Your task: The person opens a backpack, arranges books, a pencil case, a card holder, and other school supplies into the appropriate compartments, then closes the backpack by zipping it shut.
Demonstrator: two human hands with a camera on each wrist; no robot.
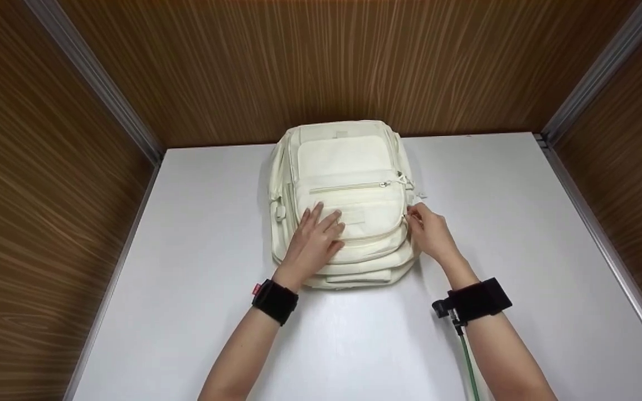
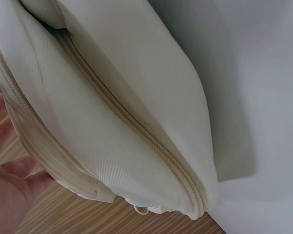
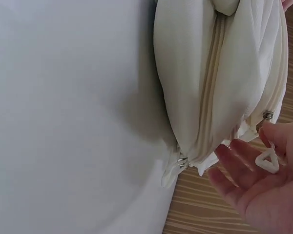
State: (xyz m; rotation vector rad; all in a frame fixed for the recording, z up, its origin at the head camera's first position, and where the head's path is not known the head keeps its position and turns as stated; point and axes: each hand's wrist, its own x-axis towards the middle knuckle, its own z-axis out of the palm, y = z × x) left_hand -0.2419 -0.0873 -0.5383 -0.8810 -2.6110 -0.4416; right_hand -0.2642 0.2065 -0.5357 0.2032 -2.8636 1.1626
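A cream backpack (image 1: 343,159) lies on the white table with its front pockets facing up. My left hand (image 1: 315,239) rests with spread fingers on the lower left of its front pocket. At the pocket's right edge, my right hand (image 1: 435,234) pinches a zipper pull (image 3: 260,126) between thumb and finger. A white triangular loop (image 3: 267,160) hangs by that thumb in the right wrist view. Another zipper slider (image 3: 183,162) sits lower on the bag's side. The left wrist view shows a long zipper (image 2: 122,109) running along the bag's bottom side.
The white table (image 1: 198,223) surrounds the bag. Wood-grain panels (image 1: 321,61) stand behind it and on both sides, joined by metal corner rails (image 1: 98,78). Black bands (image 1: 276,302) wrap both wrists, and a green cable (image 1: 470,362) trails from the right one.
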